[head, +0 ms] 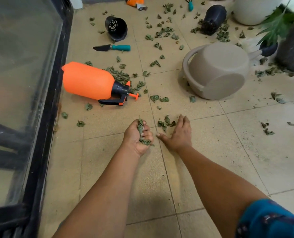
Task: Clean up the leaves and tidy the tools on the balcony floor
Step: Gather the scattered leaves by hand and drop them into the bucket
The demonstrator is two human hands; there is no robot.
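The left hand [137, 134] is clutching a bunch of leaves [141, 133] while the right hand [178, 133], fingers spread, is touching a leaf pile [166, 123] just beyond it.

Dry green leaves [165, 31] litter the tiled floor [211, 152] around a toppled orange sprayer [89, 81], teal-handled trowel [112, 47], and overturned beige watering can [218, 71].

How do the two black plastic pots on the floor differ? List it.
The left black pot lies near the glass door with its open mouth toward the camera, empty, its perforated base visible inside; the right black pot lies by the white planter, with dark soil spilling from its mouth. Few leaves surround the left pot; many surround the right. Both are black and tipped over.
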